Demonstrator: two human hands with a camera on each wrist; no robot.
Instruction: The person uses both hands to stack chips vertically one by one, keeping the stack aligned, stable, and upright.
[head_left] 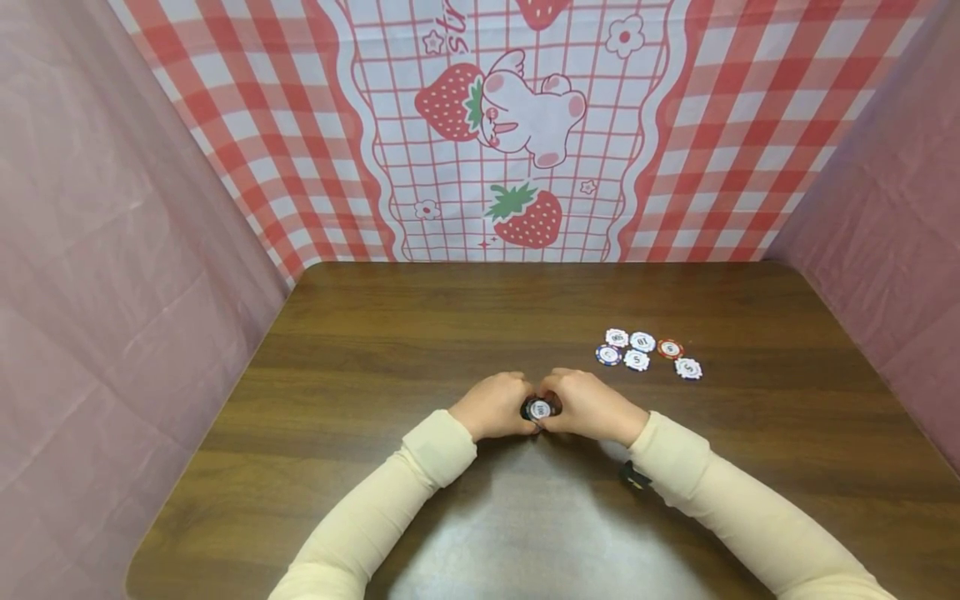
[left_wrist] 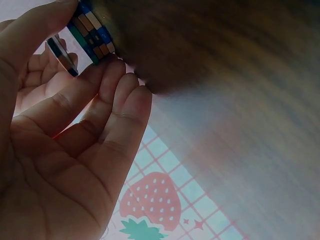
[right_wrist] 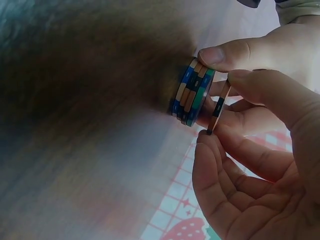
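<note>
Two hands on a chip stack

Left hand point(head_left: 491, 406) grips the stack point(right_wrist: 191, 92); right hand point(head_left: 588, 406) pinches one tilted chip point(right_wrist: 218, 107), which I judge could slip, toppling it.

Six loose chips point(head_left: 647, 353) lie to the right of my hands point(head_left: 540, 407), well apart; the surface point(head_left: 360, 350) to my left and ahead is open.

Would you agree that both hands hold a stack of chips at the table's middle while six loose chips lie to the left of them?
Not quite: the loose chips lie to the right of the hands, as the head view shows. The rest stands: the left hand and right hand hold the stack at the middle of the table.
</note>
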